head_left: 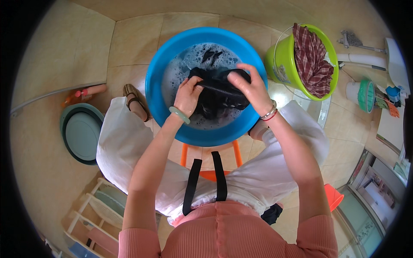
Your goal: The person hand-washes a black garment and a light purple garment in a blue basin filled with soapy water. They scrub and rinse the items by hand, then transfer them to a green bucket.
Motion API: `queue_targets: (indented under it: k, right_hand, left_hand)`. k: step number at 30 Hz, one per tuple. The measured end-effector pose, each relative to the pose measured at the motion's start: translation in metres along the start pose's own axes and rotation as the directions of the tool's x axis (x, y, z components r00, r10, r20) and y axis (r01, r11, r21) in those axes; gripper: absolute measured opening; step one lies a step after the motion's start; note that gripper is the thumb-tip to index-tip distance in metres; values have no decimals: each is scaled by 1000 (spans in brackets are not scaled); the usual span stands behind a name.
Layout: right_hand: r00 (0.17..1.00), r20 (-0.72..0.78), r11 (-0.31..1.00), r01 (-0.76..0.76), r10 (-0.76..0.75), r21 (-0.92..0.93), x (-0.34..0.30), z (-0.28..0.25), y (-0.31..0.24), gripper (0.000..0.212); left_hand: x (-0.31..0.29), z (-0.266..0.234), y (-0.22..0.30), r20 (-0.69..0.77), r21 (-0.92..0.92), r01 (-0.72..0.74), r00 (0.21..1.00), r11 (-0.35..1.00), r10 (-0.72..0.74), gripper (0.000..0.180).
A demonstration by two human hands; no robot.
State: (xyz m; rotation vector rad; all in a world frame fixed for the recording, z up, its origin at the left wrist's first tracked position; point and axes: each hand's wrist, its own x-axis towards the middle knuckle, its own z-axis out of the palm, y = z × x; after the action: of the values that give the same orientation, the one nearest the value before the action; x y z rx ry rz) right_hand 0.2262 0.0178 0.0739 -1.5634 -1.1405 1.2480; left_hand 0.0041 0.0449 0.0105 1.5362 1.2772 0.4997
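A wet black garment [215, 92] is stretched between my two hands above a round blue basin [155, 64] of soapy water. My left hand [188, 95], with a pale green bangle at its wrist, grips the cloth's left edge. On the right side, my right hand [254, 88] has its thumb over the cloth and its fingers behind, partly hidden. The lower folds of the garment hang into the foamy water [172, 96]. Another bit of dark cloth [211, 56] pokes up through the suds at the far side of the basin.
A lime-green bucket [279, 60] holding a red plaid cloth [312, 64] stands right of the basin. Grey-green basins [81, 133] lie at the left, by a pink bottle [92, 89]. An orange stool [237, 152] shows between my legs. A small white bin [353, 92] stands far right.
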Motion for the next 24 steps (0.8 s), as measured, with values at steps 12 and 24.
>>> queue_targets:
  k: [12,24]
  right_hand:
    - [996,71,991,-69,61,115,3,7,4,38]
    - [772,269,664,634,-576,-396,-31,86,-31,18]
  left_hand:
    - [5,-16,66,17,-984,69,955,165,-296,38]
    - [-7,40,-12,3,-827,133,973,546,-232,41]
